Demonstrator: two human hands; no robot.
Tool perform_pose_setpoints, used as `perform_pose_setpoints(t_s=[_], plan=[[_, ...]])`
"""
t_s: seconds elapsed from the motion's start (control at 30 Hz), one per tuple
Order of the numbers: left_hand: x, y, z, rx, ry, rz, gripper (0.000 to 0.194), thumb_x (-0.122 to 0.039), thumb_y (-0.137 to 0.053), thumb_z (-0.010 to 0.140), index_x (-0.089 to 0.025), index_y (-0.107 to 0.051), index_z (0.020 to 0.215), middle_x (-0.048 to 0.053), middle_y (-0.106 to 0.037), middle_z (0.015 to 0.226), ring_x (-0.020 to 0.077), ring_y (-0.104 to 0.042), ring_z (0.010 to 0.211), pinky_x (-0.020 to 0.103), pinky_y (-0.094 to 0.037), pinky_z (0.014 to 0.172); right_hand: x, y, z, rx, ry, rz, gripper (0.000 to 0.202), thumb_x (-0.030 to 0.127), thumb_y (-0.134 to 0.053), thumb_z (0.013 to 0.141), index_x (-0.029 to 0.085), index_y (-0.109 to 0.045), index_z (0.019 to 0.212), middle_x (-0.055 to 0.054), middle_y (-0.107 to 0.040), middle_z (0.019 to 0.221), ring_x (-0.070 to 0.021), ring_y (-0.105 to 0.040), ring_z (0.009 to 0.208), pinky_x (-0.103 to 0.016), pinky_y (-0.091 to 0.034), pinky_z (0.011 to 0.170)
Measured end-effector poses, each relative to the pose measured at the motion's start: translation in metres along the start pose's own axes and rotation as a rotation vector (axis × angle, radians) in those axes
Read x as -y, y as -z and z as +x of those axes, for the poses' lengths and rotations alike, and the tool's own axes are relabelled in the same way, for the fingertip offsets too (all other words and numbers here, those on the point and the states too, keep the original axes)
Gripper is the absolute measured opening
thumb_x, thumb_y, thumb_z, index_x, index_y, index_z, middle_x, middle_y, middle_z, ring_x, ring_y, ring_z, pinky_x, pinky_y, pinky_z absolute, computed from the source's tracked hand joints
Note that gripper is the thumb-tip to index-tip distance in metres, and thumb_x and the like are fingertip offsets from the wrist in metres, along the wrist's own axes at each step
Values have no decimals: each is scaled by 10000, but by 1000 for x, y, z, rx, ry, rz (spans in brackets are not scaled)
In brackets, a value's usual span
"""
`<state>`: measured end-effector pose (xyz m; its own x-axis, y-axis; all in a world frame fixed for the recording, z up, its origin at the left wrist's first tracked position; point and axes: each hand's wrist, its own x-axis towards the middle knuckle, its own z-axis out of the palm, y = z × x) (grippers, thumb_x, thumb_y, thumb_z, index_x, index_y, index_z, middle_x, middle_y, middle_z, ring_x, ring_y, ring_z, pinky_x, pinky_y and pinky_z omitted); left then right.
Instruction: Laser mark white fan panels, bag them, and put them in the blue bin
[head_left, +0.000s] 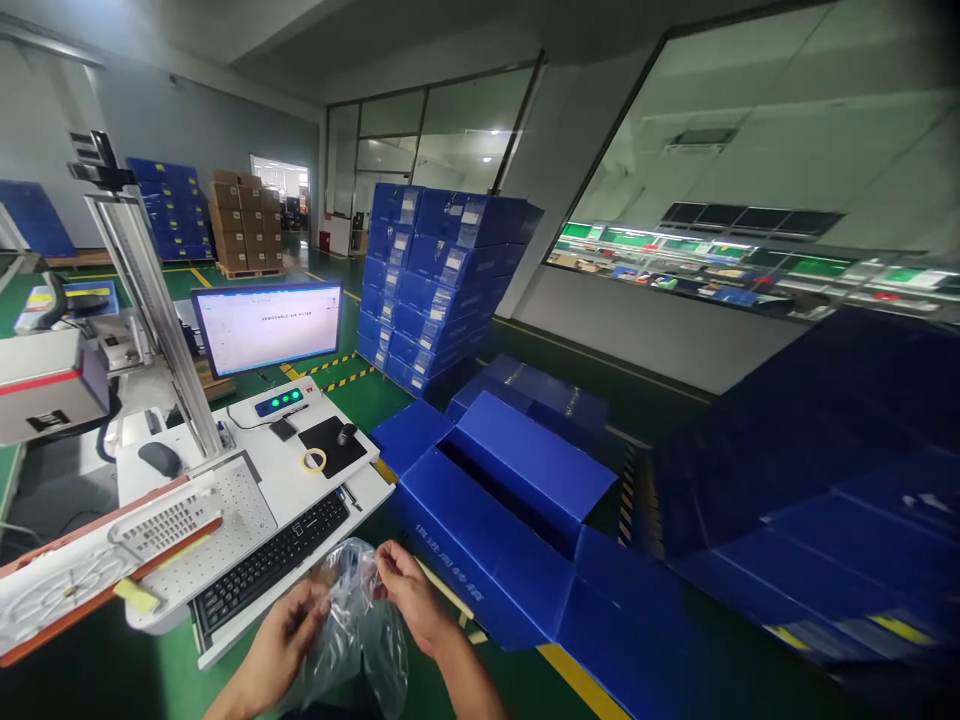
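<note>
Bag: clear plastic bag (358, 620) is pinched at its top edge between both hands, hanging lengthwise downward.
Left hand (289, 640): grip closed on bag.
Right hand (409, 590): grip closed likewise, beside open blue box (517, 500).

Both hands, left (289, 630), right (409, 590), pinching clear plastic bag (356, 625) (crinkled), beside keyboard (274, 562)

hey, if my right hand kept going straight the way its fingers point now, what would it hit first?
The right hand points left into the clear plastic bag it is already pinching. Beyond the bag the left hand comes next, fingers facing it. The black keyboard lies further off, probably outside that line; depth is unclear.
</note>
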<state>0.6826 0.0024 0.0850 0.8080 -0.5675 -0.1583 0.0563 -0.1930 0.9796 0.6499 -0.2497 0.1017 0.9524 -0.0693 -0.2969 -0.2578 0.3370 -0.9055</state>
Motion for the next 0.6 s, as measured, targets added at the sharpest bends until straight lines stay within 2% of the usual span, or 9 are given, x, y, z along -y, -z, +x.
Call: perform_pose_setpoints(t_s=[0.1,0.17,0.23,0.27,0.33,0.4,0.47,0.6], plan=[[-6,-5,4,-78,-53,99,577,-758,-525,1061,-217,-713,1130,88,-746,1048,273,-686,1008,375,-566,982,-11,-2,4,-161,-64,-123,870,1037,-761,634,255,-600,981,-30,-715,1003,-224,-681,904,-347,-526,774],[-11,-8,5,-45,-56,152,585,-760,-501,1066,-215,-709,1102,107,-761,1095,289,-691,1045,384,-557,1011,-19,-7,8,-212,-114,-122,968,1095,-650,668,274,-608,1181,-77,-736,1203,-255,-711,996,-377,-556,795],[-16,-11,3,15,-59,184,584,-755,-481,1070,-219,-713,1080,114,-765,1095,293,-692,1046,386,-557,1012,-26,-14,12,-194,-121,-114,1058,1035,-732,678,306,-526,1416,-94,-729,1305,-274,-723,1050,-411,-579,832],[-17,-13,1,39,-69,201,576,-748,-481,1072,-223,-718,1076,112,-763,1084,292,-690,1045,385,-556,1012,-30,-18,15,-185,-99,-137,1105,964,-828,650,303,-497,1471,-83,-744,1251,-276,-724,1037,-418,-579,847],[-18,-15,-2,69,-77,255,562,-738,-496,1068,-226,-730,1077,99,-749,1018,279,-677,991,372,-556,968,-35,-24,19,-182,-44,-218,1044,811,-949,596,255,-578,1398,-33,-738,1010,-262,-707,931,-400,-559,825],[-16,-15,-6,78,-42,330,579,-753,-518,1048,-218,-736,1096,71,-710,896,250,-635,855,344,-539,843,-38,-27,22,-184,-10,-291,789,769,-910,643,213,-691,1158,-6,-661,842,-233,-653,818,-369,-518,748],[-12,-9,-10,100,7,400,608,-775,-543,1023,-208,-732,1131,44,-672,823,222,-578,756,321,-485,737,-38,-24,23,-192,3,-324,646,803,-792,738,208,-699,971,-8,-617,802,-203,-582,737,-343,-451,657],[-4,14,-15,132,54,525,522,-705,-638,980,-212,-728,1128,43,-707,863,228,-609,774,308,-453,727,-32,-12,16,-234,85,-372,623,818,-724,819,202,-681,902,2,-592,795,-180,-518,758,-334,-422,715]])
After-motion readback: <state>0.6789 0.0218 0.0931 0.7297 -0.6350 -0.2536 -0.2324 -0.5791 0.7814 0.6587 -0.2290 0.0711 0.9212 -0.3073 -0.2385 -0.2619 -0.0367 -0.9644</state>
